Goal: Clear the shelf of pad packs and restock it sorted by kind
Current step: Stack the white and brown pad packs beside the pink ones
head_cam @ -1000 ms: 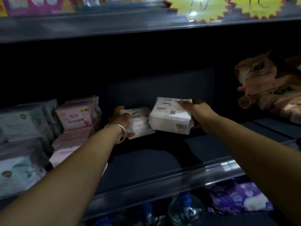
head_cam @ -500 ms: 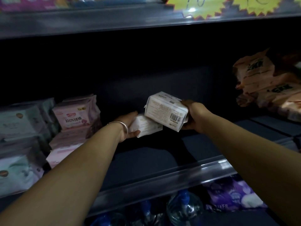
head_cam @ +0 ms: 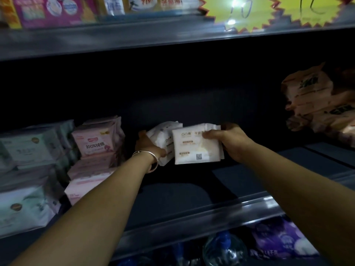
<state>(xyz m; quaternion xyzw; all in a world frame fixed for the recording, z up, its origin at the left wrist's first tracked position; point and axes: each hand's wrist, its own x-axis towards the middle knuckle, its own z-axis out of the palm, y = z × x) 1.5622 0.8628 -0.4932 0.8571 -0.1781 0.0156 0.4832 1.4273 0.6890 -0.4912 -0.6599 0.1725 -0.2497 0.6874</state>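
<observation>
Now we have both hands deep in the shelf, near its back wall. Our right hand grips a white pack upright, thumb across its printed front, fingers behind. Just beside it, partly overlapped, our left hand, bracelet on the wrist, curls round a second white pack, tilted. Along the shelf's left end we see pink packs stacked next to green-white packs. Orange packs pile at the right end. Yellow starburst tags hang on the upper shelf's front edge.
</observation>
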